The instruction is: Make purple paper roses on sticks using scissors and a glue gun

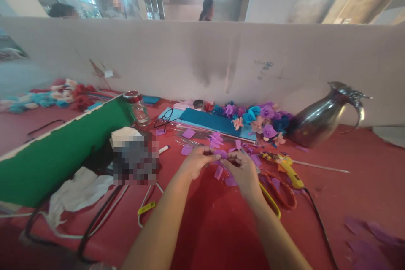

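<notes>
A small purple paper petal point(219, 154) is pinched between the fingertips of both hands above the red table. My left hand point(198, 163) grips its left side, thumb and fingers pressed together. From the other side my right hand point(243, 171) pinches it too, with the fingers curled. Loose purple paper pieces point(218, 172) lie around and below the fingers. Just beyond them is a ruffled purple paper flower point(216, 139). Red-handled scissors point(289, 202) and a yellow handle point(272, 202) lie beside my right wrist. A yellow glue gun point(291, 171) rests further right.
Paper flowers point(268, 112) are heaped by the partition point(158, 59). A metal jug point(319, 118) stands right; a lidded glass jar point(139, 112) and green board point(72, 147) are left. Eyeglasses point(164, 119) lie behind. Cables point(319, 223) cross the red table point(215, 228). People are beyond the partition.
</notes>
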Tool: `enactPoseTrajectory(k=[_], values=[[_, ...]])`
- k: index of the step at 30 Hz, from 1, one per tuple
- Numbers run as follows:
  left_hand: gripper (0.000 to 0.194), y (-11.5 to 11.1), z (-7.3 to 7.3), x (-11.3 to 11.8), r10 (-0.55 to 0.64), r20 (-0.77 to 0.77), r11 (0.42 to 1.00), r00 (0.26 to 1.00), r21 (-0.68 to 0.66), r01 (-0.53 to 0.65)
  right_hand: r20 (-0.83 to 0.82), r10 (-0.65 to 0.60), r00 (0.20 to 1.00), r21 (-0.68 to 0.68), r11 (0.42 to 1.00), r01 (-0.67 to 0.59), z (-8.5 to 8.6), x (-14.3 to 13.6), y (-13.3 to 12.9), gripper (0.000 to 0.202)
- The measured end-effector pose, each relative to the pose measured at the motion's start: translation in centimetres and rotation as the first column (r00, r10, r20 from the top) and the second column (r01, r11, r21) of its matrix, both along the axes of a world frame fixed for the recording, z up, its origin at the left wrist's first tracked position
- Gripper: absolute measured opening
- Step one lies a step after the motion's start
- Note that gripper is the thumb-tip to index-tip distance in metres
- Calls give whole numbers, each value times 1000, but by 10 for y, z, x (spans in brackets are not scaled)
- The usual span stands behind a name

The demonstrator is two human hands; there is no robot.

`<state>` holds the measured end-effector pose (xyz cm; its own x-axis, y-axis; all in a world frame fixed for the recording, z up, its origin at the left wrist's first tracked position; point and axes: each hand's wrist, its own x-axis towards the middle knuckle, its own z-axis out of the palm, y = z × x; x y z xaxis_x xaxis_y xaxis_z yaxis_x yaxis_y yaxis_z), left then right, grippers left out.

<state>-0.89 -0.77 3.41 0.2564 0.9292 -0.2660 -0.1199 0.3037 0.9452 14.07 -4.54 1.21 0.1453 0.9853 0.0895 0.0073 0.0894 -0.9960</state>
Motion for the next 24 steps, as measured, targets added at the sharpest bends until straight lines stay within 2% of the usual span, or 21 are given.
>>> enactPoseTrajectory(k=[8,11,14,17,20,22,24], values=[[29,1,1,0,-1,-70,999,998,42,3,-41,-22,999,-9,1000,21,9,4,-2,25],[28,0,3,0,-27,-92,999,995,38,30,-46,-28,999,-37,999,26,8,3,-1,23],[29,2,1,-2,-23,-103,999,994,23,26,-34,-85,996,-33,996,84,5,3,0,22],[29,7,-1,-9,119,-131,993,984,24,-117,23,-165,986,-10,986,166,4,4,-1,21],[23,12,-2,-21,346,-234,938,908,76,-338,149,-201,968,26,980,199,1,6,0,20],[16,14,-2,-30,428,-293,903,855,104,-416,271,-153,950,25,988,152,0,7,2,19],[11,16,-3,-36,450,-334,891,828,114,-439,470,-44,882,-25,998,63,2,5,6,24]])
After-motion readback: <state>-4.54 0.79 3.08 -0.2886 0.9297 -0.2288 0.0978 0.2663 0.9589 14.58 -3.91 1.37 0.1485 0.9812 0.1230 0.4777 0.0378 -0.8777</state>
